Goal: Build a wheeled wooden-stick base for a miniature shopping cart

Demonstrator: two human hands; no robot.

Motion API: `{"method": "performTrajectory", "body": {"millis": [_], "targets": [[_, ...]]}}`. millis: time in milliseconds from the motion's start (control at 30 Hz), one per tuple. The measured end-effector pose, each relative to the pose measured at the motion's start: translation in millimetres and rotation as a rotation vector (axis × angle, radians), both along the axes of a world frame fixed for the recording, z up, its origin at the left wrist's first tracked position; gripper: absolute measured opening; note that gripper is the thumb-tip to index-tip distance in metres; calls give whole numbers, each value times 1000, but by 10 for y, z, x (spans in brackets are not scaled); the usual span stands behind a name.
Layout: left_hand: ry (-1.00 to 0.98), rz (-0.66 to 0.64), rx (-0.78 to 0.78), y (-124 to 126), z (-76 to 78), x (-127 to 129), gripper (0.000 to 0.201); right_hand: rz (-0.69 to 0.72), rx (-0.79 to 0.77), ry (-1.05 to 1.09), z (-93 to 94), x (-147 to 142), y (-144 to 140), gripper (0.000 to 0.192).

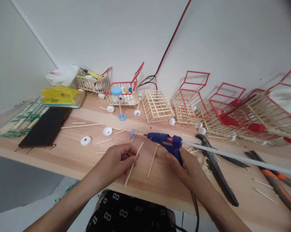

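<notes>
Tabletop (71, 146) stretches across, stick carts (157, 106) lined along its far side — then the hands: right hand (185, 166) wrapped tight, left hand (118, 161) nearly closed. The right grips a blue glue gun (163, 140), aimed leftward — the left pinches a thin wooden stick (130, 174) near the front edge.

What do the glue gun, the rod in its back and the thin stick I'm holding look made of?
Glue gun: probably hard plastic, from its smooth, moulded-looking blue body. Rod: likely hot-melt glue, being whitish and slightly translucent. Thin stick: wood or bamboo, pale and matte; too small to tell.
</notes>
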State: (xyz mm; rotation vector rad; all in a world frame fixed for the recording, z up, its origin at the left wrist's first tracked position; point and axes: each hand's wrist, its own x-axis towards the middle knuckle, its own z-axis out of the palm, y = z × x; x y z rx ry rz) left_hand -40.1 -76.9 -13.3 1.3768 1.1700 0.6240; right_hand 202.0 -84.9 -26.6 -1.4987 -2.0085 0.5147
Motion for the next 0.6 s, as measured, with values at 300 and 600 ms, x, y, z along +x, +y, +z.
{"method": "performTrajectory", "body": {"millis": [300, 600], "targets": [[400, -36, 398, 53, 68, -31, 12, -4, -13, 19, 14, -4, -9, 24], [506, 26, 990, 584, -80, -65, 18, -4, -1, 0, 9, -1, -7, 26]]}}
